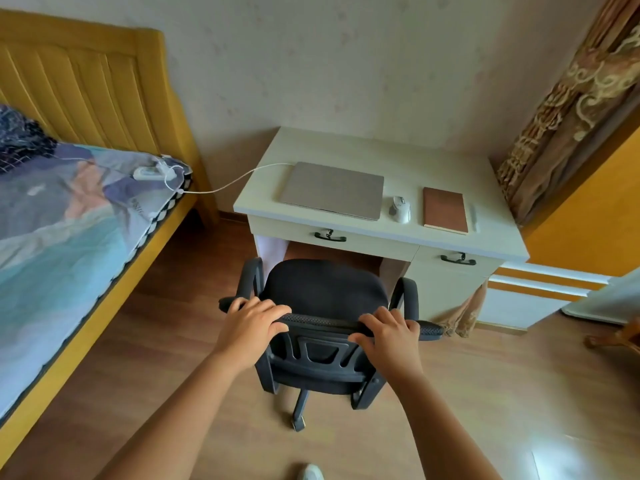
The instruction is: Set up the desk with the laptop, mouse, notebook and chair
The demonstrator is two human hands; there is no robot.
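Chair [322, 296] sits right in front of me, black, its seat facing the knee gap of the desk [433, 161] and its front edge just short of the drawer fronts. I have both hands on the top rail of the backrest: my left hand [251, 322] grips the left end with fingers curled over the mesh edge, and my right hand [389, 336] grips the right part the same way, thumb tucked under the rail. On the white desk top I see the closed laptop [332, 190] towards the left, a white cable [225, 183] running from its left side over to the bed [69, 216]. Just right of the laptop lies the mouse [400, 209], and right of that, apart from it, the brown notebook [445, 210], closed and flat. A patterned curtain [568, 109] hangs at the desk's right, and a wooden floor [173, 341] is under the chair's wheels
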